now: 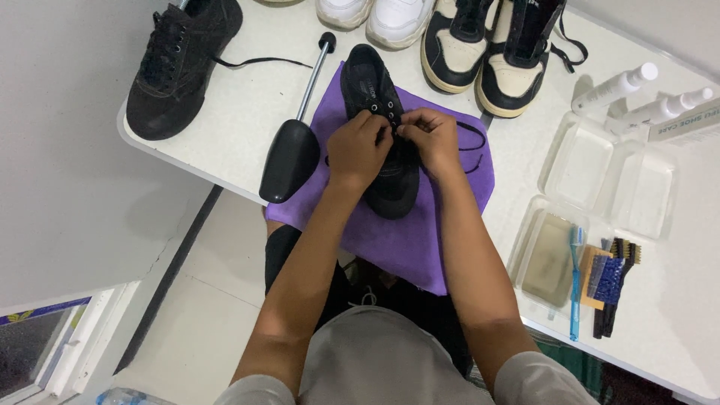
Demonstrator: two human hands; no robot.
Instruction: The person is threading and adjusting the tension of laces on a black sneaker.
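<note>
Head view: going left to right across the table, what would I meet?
Black suede shoe → black shoe tree → left hand → right hand, both on the black shoe → clear trays → brushes.

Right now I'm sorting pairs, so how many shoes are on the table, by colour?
Black shoes: 2, one under both hands, one at the far left
White shoes: 2
Black-and-cream shoes: 2
Total: 6
</note>
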